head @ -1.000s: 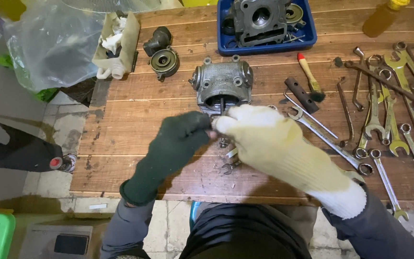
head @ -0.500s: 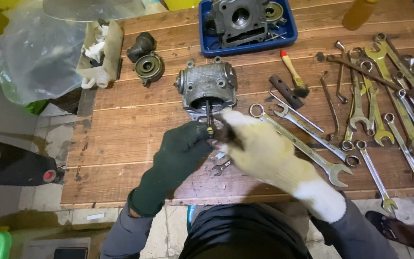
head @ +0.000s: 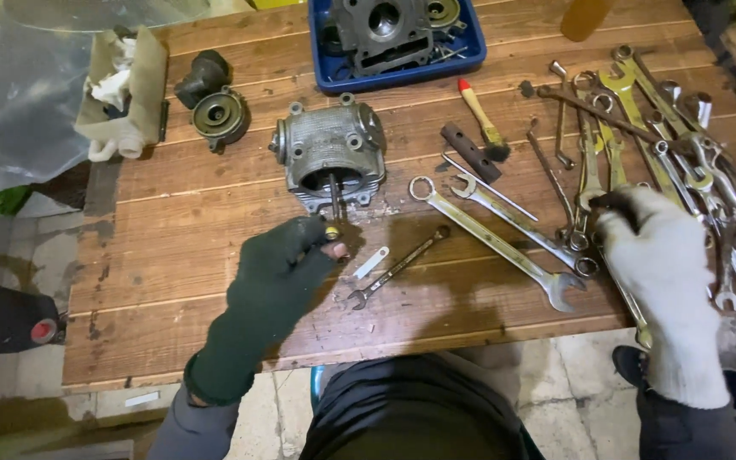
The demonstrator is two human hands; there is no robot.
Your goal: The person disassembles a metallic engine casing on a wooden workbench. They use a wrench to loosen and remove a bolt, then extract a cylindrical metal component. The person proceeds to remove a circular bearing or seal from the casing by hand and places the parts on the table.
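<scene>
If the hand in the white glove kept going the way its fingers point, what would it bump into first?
The right hand points up and slightly left across the wooden table. It would probably meet the pile of wrenches first, whose near ends its fingertips already reach. How high the hand sits above them is hard to judge.

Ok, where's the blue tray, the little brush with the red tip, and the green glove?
Blue tray point(head: 402, 75), head view, on its front rim.
Brush point(head: 480, 112), head view, on its wooden handle.
Green glove point(head: 270, 285), head view, on the back of the left hand.
</scene>
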